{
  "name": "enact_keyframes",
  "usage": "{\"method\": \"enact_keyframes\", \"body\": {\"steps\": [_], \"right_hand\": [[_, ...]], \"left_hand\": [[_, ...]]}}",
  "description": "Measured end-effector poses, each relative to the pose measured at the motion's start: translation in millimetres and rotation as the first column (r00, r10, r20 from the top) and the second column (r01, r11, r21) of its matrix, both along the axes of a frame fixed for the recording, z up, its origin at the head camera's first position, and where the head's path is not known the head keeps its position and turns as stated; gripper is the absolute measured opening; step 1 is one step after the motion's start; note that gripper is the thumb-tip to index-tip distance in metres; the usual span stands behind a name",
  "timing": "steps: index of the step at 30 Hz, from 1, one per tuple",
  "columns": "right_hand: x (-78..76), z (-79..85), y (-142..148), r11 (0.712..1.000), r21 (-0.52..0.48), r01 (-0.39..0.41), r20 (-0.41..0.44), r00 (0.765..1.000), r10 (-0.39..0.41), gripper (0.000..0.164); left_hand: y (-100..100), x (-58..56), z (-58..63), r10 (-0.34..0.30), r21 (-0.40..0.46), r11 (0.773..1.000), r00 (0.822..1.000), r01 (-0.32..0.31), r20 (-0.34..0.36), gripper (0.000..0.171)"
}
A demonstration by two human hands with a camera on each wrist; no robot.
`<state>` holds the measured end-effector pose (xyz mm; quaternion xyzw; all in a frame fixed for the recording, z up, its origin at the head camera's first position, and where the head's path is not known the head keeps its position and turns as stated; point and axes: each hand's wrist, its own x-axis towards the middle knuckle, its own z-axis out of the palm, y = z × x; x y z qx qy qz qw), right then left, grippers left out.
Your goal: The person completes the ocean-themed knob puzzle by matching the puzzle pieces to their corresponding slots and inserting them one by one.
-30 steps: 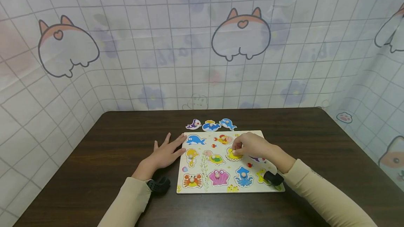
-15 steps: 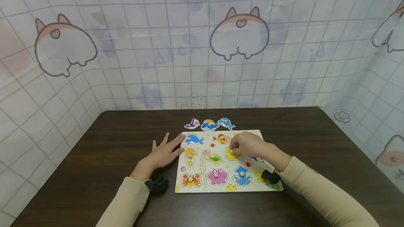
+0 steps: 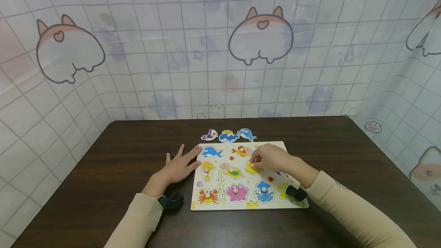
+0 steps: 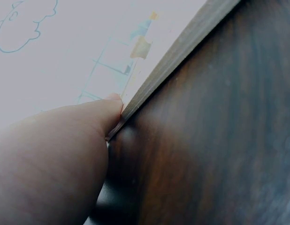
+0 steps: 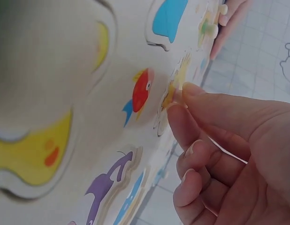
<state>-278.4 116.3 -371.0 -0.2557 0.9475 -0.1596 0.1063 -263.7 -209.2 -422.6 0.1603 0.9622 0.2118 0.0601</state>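
A pale wooden puzzle board (image 3: 224, 205) with sea-animal pieces lies on the table. My left hand (image 3: 175, 170), fingers spread, rests at its left edge; in the left wrist view the thumb (image 4: 110, 111) touches that edge. My right hand (image 3: 273, 159) is over the upper right part of the board. Its thumb and index finger pinch the small knob of a yellow puzzle piece (image 5: 171, 93), which lies at its printed spot. The other fingers curl below. A turtle piece (image 3: 235, 173), a pink shell piece (image 3: 237, 193) and a blue octopus piece (image 3: 264, 194) sit in the board nearby.
Beyond the board's far edge lie three loose pieces: a purple one (image 3: 209, 135), a blue whale (image 3: 229, 137) and a blue dolphin (image 3: 246, 134). The dark table (image 3: 138, 137) ends at a patterned cloth backdrop (image 3: 193, 83). Black bands are on both wrists.
The head view has shifted slightly. Both hands keep their places on the board, and the right fingers stay on the yellow puzzle piece's knob.
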Motion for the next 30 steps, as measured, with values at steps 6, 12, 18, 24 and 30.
{"method": "enact_keyframes", "body": {"steps": [6,12,18,24,30], "right_hand": [[1.2,3.1,0.9,1.0,0.006,0.001,0.008,1.0,-0.001,0.011],[-1.2,15.0,7.4,1.0,-0.021,-0.023,-0.073,0.997,0.021,0.017],[-11.1,24.5,11.2,0.99,-0.135,-0.024,-0.21,0.978,-0.005,0.019],[-25.8,27.9,12.7,0.975,-0.224,0.01,-0.254,0.965,-0.068,0.02],[-41.9,23.8,13.2,0.961,-0.266,0.07,-0.206,0.97,-0.128,0.018]], "left_hand": [[-0.3,0.3,0.7,0.003,0.0,1.0,1.0,-0.003,-0.008,0.061],[-0.9,0.8,-0.1,0.002,0.005,1.0,1.0,-0.002,-0.002,0.061],[-1.0,1.3,-0.3,-0.015,0.007,1.0,1.0,0.015,-0.005,0.06],[-1.1,2.7,2.4,-0.008,0.011,1.0,1.0,0.008,-0.001,0.059],[-0.7,1.1,0.7,-0.002,0.004,1.0,1.0,0.002,-0.001,0.061]]}}
